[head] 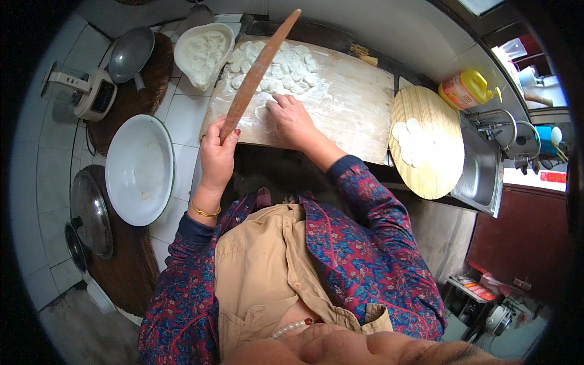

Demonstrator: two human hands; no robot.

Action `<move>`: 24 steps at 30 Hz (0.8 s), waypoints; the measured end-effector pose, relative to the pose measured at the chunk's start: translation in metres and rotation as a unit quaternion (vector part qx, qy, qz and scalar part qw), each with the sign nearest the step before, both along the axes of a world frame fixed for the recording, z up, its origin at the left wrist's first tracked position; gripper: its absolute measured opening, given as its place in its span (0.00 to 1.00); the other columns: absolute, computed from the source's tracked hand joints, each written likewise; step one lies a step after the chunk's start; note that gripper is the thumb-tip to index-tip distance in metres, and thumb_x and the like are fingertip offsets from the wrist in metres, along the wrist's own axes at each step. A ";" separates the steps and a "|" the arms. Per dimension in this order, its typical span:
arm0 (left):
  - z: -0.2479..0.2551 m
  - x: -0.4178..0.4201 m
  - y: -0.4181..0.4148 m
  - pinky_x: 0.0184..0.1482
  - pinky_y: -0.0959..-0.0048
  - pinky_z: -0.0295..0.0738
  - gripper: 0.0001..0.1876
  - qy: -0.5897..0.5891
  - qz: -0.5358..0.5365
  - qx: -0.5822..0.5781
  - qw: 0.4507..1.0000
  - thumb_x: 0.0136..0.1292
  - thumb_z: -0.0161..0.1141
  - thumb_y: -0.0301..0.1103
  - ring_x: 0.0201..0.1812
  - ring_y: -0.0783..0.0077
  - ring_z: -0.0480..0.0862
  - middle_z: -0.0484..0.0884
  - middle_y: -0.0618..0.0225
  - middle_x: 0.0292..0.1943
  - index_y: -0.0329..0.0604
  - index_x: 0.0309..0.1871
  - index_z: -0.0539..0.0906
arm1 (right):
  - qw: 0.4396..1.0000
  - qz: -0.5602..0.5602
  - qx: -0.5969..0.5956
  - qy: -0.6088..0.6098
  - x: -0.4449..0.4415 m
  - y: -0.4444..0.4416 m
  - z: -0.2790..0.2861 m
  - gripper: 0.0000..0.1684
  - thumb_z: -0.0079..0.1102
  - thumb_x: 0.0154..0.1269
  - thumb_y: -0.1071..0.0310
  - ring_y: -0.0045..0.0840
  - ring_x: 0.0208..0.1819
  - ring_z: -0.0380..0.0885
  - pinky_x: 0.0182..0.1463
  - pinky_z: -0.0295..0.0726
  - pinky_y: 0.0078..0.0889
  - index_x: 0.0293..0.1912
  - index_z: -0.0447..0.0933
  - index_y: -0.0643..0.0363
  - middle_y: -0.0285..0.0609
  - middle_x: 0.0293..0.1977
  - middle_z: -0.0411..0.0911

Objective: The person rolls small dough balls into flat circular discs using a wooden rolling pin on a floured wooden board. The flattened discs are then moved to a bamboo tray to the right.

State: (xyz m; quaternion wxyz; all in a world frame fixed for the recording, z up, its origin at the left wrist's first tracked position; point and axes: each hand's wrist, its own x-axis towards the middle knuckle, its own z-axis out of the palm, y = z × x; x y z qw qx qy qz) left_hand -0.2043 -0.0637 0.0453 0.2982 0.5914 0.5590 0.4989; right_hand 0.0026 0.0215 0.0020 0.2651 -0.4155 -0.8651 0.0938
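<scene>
A tapered wooden rolling pin (260,73) is gripped near its lower end by my left hand (218,150), its other end pointing up and away. My right hand (292,119) lies on the floured wooden board (360,86), fingers partly bent, at the near side of many small floured dough pieces (294,68). Whether anything is under its fingers cannot be told. To the right, flat white dough rounds (407,141) lie on a round slatted tray (426,182). A white bowl of flour (200,52) stands at the board's upper left.
Left of me are a large white enamel basin (137,182), a glass lid (93,214), a metal pan (131,54) and a white appliance (96,93). A yellow oil jug (465,90) and a steel sink (481,164) are at the right.
</scene>
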 end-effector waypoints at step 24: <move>-0.047 0.035 0.060 0.75 0.53 0.59 0.24 0.371 -0.267 0.102 0.883 0.63 0.65 0.37 0.73 0.47 0.64 0.66 0.49 0.72 0.38 0.61 0.74 | 0.966 -0.248 -0.022 -0.063 0.131 -0.059 -0.002 0.26 0.54 0.72 0.58 0.53 0.71 0.63 0.75 0.56 0.57 0.64 0.70 0.58 0.60 0.67 0.66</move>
